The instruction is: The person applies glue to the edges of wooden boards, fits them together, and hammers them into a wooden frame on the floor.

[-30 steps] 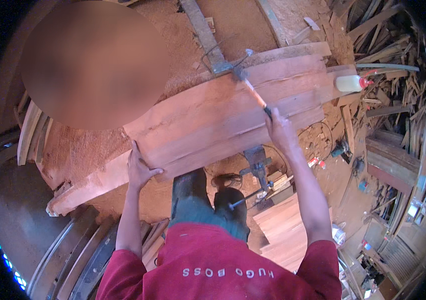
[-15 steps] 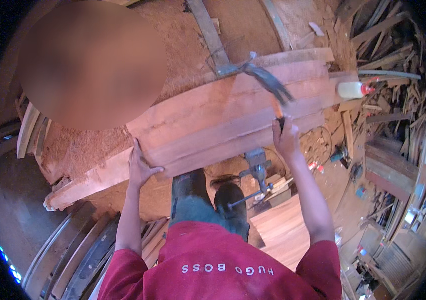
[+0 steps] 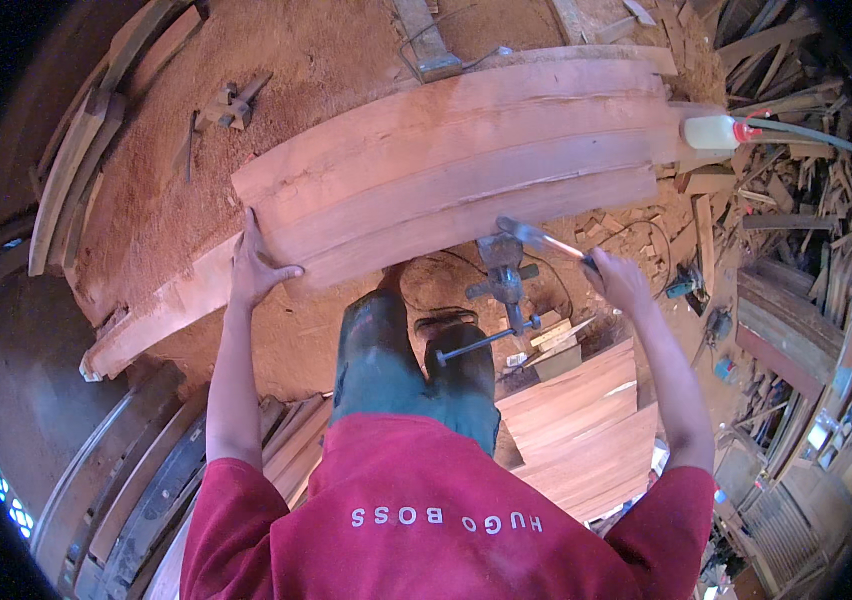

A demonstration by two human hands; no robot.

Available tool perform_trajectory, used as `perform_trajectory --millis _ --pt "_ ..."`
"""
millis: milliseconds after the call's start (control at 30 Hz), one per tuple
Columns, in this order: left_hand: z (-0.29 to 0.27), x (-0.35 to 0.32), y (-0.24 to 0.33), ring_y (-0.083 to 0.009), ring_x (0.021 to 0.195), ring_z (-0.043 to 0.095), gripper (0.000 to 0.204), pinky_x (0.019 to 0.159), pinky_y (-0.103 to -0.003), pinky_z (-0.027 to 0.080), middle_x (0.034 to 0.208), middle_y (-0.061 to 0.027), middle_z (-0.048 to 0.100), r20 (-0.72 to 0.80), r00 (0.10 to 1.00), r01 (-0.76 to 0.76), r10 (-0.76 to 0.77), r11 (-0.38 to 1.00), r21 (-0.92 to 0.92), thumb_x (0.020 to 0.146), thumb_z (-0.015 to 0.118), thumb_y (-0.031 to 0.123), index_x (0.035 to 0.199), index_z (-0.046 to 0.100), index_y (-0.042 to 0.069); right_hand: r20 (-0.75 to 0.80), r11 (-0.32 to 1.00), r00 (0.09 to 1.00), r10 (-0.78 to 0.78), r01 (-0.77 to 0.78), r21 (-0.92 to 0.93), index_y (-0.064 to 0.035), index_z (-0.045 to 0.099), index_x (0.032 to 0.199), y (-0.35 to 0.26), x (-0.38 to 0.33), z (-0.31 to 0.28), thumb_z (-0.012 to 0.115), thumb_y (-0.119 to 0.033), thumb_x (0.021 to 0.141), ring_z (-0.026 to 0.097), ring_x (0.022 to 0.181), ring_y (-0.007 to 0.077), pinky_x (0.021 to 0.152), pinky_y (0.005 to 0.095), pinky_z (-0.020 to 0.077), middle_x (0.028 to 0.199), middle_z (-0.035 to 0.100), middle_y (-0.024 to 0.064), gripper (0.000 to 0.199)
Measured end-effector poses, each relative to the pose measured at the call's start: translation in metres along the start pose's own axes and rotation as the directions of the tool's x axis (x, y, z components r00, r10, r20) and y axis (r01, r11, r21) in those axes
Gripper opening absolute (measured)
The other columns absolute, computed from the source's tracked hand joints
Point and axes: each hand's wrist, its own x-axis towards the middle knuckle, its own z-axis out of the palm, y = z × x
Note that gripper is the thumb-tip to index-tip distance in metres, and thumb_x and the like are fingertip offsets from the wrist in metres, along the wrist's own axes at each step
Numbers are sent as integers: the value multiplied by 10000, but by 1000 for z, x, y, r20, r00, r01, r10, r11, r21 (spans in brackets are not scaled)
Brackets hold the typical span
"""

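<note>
Hammering at the near edge of a glued-up wooden panel

The right hand [image 3: 618,282] is closed around the handle of a hammer [image 3: 536,238], whose head sits just at the near edge of the panel [image 3: 456,160], close above a metal clamp [image 3: 502,285]. The left hand [image 3: 254,268] lies open and flat on the panel's near left corner, fingers spread, steadying it. The panel is made of several reddish boards set edge to edge, and it rests on a longer plank [image 3: 161,310] that sticks out past its left end. A white glue bottle [image 3: 711,131] stands at the panel's far right end. By my reading, the step in hand is knocking the boards tight. The next blow calls for a square hit on the edge, clear of the clamp, with the left hand holding the panel firm.
</note>
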Motion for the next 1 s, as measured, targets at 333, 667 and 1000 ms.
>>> perform_trajectory --millis 333,667,1000 --pt "3 -1 -7 -366 1408 301 1436 1160 -393 264 1534 -232 280 -11 999 -32 33 997 75 450 924 417 1513 67 -28 56 991 998 13 -5 -137 -67 519 984 12 8 11 568 -327 942 644 686 385 549 494 482 776 646 194 268" --pt "-1 -4 -23 -294 1315 448 1292 1088 -386 379 1437 -217 429 -72 975 124 -209 786 -605 570 934 259 1513 95 -17 -107 865 979 174 -100 492 -5 552 1137 -187 -9 0 554 -259 964 634 740 400 636 468 485 853 629 217 308" --pt "15 22 -54 -319 1223 515 1078 1026 -420 433 1324 -201 517 -80 997 -51 1 778 -626 602 910 259 1454 307 -10 24 942 1000 19 -26 333 2 551 1076 -270 61 100 593 -208 924 640 715 379 600 462 505 891 628 184 262"
